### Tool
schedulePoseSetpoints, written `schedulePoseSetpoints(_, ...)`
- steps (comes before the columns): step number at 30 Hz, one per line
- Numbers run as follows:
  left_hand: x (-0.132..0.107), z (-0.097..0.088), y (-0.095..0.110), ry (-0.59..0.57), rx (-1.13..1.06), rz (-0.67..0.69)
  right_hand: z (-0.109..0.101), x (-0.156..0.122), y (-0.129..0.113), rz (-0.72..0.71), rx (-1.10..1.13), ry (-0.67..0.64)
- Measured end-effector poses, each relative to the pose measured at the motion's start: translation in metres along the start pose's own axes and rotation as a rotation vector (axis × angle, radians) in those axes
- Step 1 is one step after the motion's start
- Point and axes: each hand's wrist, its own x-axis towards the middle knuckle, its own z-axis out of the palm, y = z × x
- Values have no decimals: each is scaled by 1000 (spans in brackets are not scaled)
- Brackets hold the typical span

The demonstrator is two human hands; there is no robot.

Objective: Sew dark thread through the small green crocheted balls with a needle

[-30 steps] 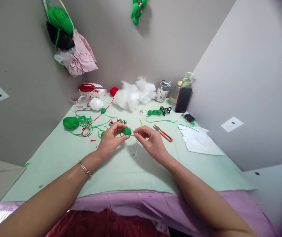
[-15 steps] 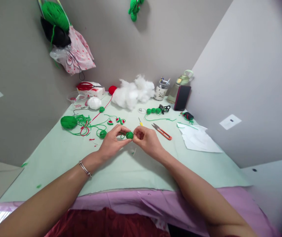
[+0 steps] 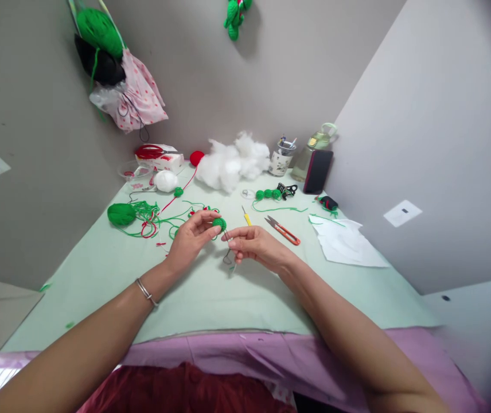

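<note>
My left hand (image 3: 191, 238) pinches a small green crocheted ball (image 3: 218, 223) between thumb and fingertips, a little above the pale green table cover (image 3: 211, 292). My right hand (image 3: 256, 245) is just right of the ball, its fingers pinched on a thin needle (image 3: 227, 236) whose thread hangs down in a loop toward the cover. The two hands are a short way apart, joined by the thread. A metal bangle (image 3: 145, 291) is on my left wrist.
Orange-handled snips (image 3: 283, 229) and a yellow-handled hook (image 3: 246, 216) lie beyond my right hand. Green yarn (image 3: 121, 214) with loose strands lies at the left, white stuffing (image 3: 232, 162) at the back, white paper (image 3: 342, 244) at the right, a phone (image 3: 318, 171) and bottle against the wall.
My right hand has drawn back from the green ball, down and to the right, pulling the needle and thread out. The left hand has lifted the ball slightly.
</note>
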Motion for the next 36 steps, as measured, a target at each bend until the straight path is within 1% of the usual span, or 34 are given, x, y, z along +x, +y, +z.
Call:
schedulePoseSetpoints(2, 1, 0, -1, 2, 4, 3, 2, 0, 0, 27, 27, -24)
schedulePoseSetpoints(6, 1, 0, -4, -2, -4, 3, -1, 1, -2, -6, 114, 32)
schedulePoseSetpoints(10, 0, 1, -10, -66, 20, 29, -4, 1, -2, -58, 145, 44)
schedulePoseSetpoints(12, -2, 1, -12, -96, 114, 87, -3, 1, 0, -72, 140, 35)
schedulePoseSetpoints(16, -4, 3, -10, -157, 350, 277, -1, 1, 2, -117, 132, 45)
schedulePoseSetpoints(18, -5, 4, -9, -178, 397, 328, -2, 0, 1, -130, 106, 44)
schedulePoseSetpoints(19, -6, 5, -9, -181, 391, 315, -3, 0, 0, -132, 73, 42)
schedulePoseSetpoints(21, -6, 5, -10, -171, 321, 208, -6, -2, -3, -171, -47, 67)
schedulePoseSetpoints(23, -5, 4, -9, -160, 192, 60, -11, -5, -8, -278, -203, 165)
schedulePoseSetpoints(25, -3, 2, -8, -137, 57, -44, -15, -8, -12, -412, -303, 311)
schedulePoseSetpoints(27, -1, 0, -5, -110, -29, -80, -17, -11, -16, -500, -320, 424)
schedulePoseSetpoints(29, 1, -1, -1, -86, -54, -76, -18, -12, -18, -522, -312, 466)
schedulePoseSetpoints(31, 1, -2, 2, -82, -53, -60, -16, -13, -18, -504, -341, 450)
schedulePoseSetpoints(36, 1, -3, 1, -83, -61, -57, -4, -11, -8, -460, -470, 273)
